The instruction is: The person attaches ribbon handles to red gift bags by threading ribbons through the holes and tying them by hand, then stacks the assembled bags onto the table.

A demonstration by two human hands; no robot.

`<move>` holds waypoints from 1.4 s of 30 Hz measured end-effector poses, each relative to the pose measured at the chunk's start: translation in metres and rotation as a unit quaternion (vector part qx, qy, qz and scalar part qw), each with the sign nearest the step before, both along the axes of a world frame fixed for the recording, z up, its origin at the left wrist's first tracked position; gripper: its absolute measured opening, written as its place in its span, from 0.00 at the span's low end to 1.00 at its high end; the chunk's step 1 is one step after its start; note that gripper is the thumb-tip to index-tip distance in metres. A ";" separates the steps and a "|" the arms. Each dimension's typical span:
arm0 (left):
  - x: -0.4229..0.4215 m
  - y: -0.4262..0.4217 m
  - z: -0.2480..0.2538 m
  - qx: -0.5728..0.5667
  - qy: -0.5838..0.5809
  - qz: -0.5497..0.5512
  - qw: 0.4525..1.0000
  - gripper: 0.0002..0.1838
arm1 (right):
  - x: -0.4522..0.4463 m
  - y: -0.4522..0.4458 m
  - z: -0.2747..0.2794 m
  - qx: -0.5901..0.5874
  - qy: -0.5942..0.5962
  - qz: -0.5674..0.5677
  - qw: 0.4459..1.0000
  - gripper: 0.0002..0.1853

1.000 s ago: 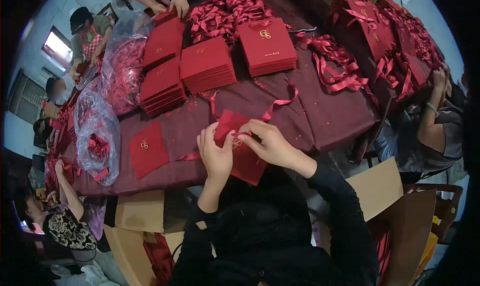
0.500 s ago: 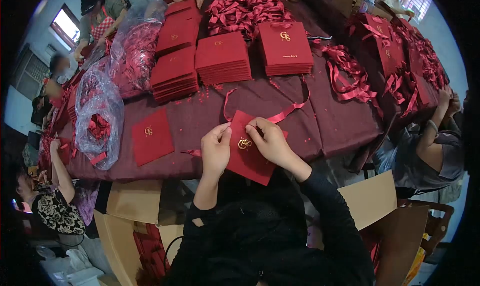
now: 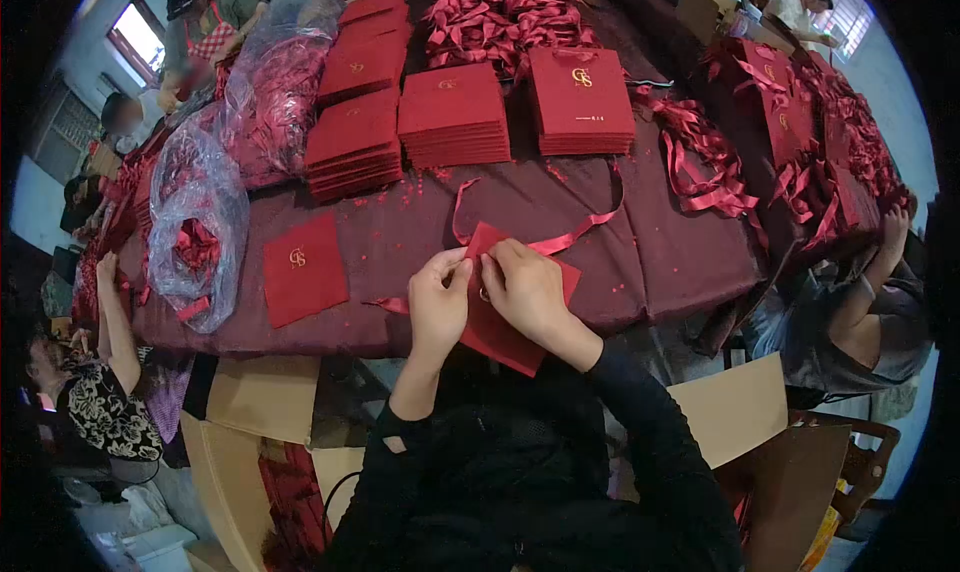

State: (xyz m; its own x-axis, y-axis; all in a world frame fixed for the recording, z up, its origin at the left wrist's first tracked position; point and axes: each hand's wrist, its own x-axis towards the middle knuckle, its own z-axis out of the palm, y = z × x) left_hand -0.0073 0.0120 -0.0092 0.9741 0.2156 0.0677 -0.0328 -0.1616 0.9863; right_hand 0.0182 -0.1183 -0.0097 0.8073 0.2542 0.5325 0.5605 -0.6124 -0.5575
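A flat red paper bag (image 3: 510, 347) with a gold emblem is tilted at the table's near edge, its emblem mostly covered by my right hand (image 3: 530, 290). My left hand (image 3: 438, 304) is closed, thumb and fingers pinching at the bag's upper left edge. My right hand's fingers are also closed at the top of the bag, close to the left fingertips. Whether a ribbon end is between the fingers is hidden. A red ribbon (image 3: 604, 219) curves out from behind the bag onto the cloth. Another flat red bag (image 3: 305, 277) lies to the left.
Stacks of red bags (image 3: 455, 122) and a heap of ribbons (image 3: 505, 27) cover the table's far side. Clear plastic sacks (image 3: 205, 242) stand left, loose ribbons (image 3: 700, 162) right. Open cartons (image 3: 262, 397) flank my lap. Co-workers sit on both sides, one person's arm (image 3: 120, 322) at left.
My right hand has turned and shifted slightly, now covering more of the gold emblem. Both hands' fingertips stay at the bag's top. The view has tilted a little.
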 end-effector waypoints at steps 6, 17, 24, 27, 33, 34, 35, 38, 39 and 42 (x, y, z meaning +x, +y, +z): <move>0.001 -0.003 -0.009 0.048 -0.029 0.005 0.998 0.11 | -0.002 0.002 0.000 -0.024 0.018 -0.028 0.999 0.08; 0.007 0.007 0.005 -0.132 0.041 -0.079 0.987 0.14 | 0.004 -0.011 0.012 -0.082 -0.033 0.011 0.996 0.06; 0.031 0.013 0.024 -0.087 0.165 -0.272 0.944 0.14 | 0.000 -0.028 0.007 -0.075 -0.039 -0.009 0.996 0.06; 0.033 0.014 0.030 -0.030 0.163 -0.301 0.939 0.08 | 0.000 -0.029 0.009 -0.080 -0.037 -0.001 0.996 0.05; 0.034 0.023 0.039 0.195 0.081 -0.289 0.934 0.05 | -0.003 -0.024 0.009 -0.121 -0.036 -0.003 0.992 0.09; 0.035 0.024 0.037 0.280 0.023 -0.284 0.917 0.05 | -0.003 -0.025 0.007 -0.141 -0.036 -0.009 0.989 0.10; 0.037 0.026 0.032 0.358 -0.050 -0.267 0.893 0.06 | -0.004 -0.026 0.006 -0.144 -0.031 -0.015 0.989 0.10; 0.036 0.027 0.033 0.385 -0.042 -0.269 0.882 0.07 | -0.002 -0.024 0.003 -0.158 -0.034 -0.020 0.987 0.13; 0.038 0.030 0.030 0.386 -0.061 -0.273 0.879 0.07 | -0.002 -0.023 0.003 -0.154 -0.037 -0.020 0.987 0.13; 0.045 0.045 0.030 0.407 -0.093 -0.230 0.879 0.07 | 0.002 -0.025 0.001 -0.155 -0.046 -0.028 0.986 0.13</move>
